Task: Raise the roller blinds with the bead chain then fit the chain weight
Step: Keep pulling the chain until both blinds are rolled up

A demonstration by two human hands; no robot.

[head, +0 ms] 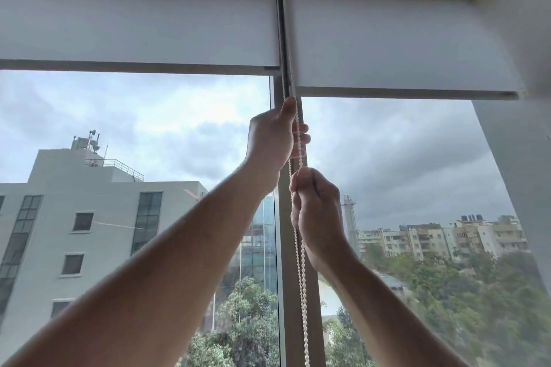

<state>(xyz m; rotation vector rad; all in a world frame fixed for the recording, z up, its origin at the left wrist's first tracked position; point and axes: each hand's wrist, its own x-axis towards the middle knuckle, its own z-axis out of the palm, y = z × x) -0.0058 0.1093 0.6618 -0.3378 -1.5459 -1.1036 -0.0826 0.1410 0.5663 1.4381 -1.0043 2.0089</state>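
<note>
My forearms reach up from the bottom of the head view, nearest the lens, toward the bead chain (299, 247), which hangs in front of the window post (310, 292) between the two panes. My left hand (272, 140) is the higher one, closed round a strand just below the blinds; my right hand (317, 211) sits just beneath it, fisted on the chain too. Both roller blinds are already well up: the left blind (134, 27) has its bottom bar higher than that of the right blind (402, 48), so I judge the raising mostly done but not finished. The chain weight is nowhere in sight, so fitting it is all still ahead. The chain itself is a white beaded loop, two strands running side by side, taut above my hands.
</note>
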